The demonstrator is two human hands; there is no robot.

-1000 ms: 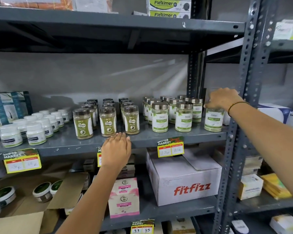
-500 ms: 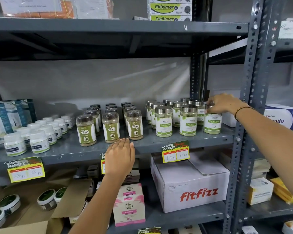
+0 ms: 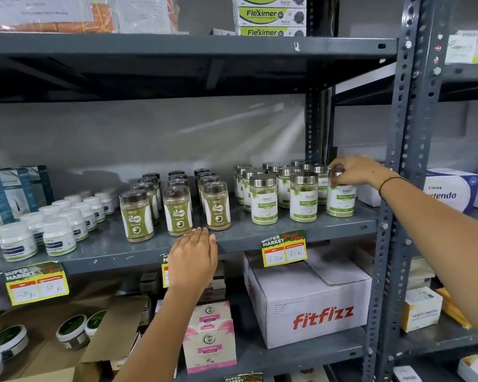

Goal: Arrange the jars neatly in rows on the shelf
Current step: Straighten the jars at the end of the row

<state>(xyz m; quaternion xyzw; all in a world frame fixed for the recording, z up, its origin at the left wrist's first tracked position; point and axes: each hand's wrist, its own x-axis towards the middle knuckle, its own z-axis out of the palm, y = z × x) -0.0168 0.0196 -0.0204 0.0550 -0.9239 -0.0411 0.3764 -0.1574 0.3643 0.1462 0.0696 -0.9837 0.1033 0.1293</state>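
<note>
On the grey middle shelf stand three groups of jars in rows. Silver-lidded Moringa jars are at the right, brown-lidded Gaska jars in the middle, small white jars at the left. My right hand grips the lid of the rightmost front Moringa jar, which stands on the shelf beside the upright post. My left hand lies flat on the shelf's front edge, fingers together, just before the middle Gaska jars, holding nothing.
A slotted steel upright stands right of the held jar. Blue boxes sit at far left. Below are a fitfizz carton, pink boxes and an open cardboard box with green-lidded tubs. Price tags hang on the edge.
My right hand has slid the rightmost Moringa jar a little left, toward the other front-row jars. My left hand has stayed on the shelf edge.
</note>
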